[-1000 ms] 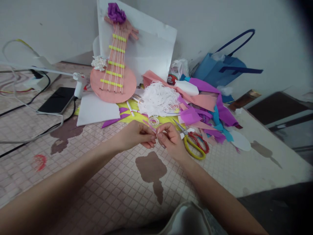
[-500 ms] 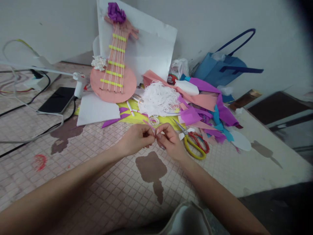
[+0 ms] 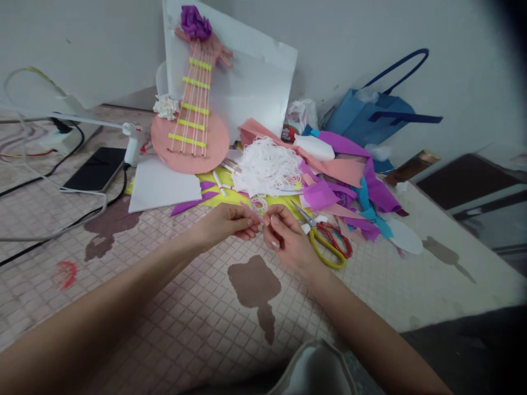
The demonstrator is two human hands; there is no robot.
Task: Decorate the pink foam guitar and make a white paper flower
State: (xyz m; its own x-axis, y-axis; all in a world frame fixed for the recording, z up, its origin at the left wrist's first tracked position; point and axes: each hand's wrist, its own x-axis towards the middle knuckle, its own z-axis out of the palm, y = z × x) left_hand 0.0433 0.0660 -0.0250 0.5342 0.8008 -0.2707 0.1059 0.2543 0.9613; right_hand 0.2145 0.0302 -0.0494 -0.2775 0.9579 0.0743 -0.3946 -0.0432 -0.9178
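Note:
My left hand is closed, thumb and fingertips pinched on a thin pink strip. Just to its right, my right hand has its fingers curled and pinched near the strip's end; what lies between those fingertips is too small to make out. Both hands hover over the tiled tabletop. Behind the fingertips lies a roll of clear tape. Scissors with one yellow and one red handle rest beside my right hand, blades pointing away.
A pink paper guitar with white strings leans on a white board. Tangled white string and coloured paper scraps are piled behind my hands. Left are a phone, a glue gun and cables. A blue bag stands behind.
My fingertips have drawn slightly apart, leaving a small gap between the two hands. My left hand has moved a little left and its fingers have straightened. Everything else stays in place.

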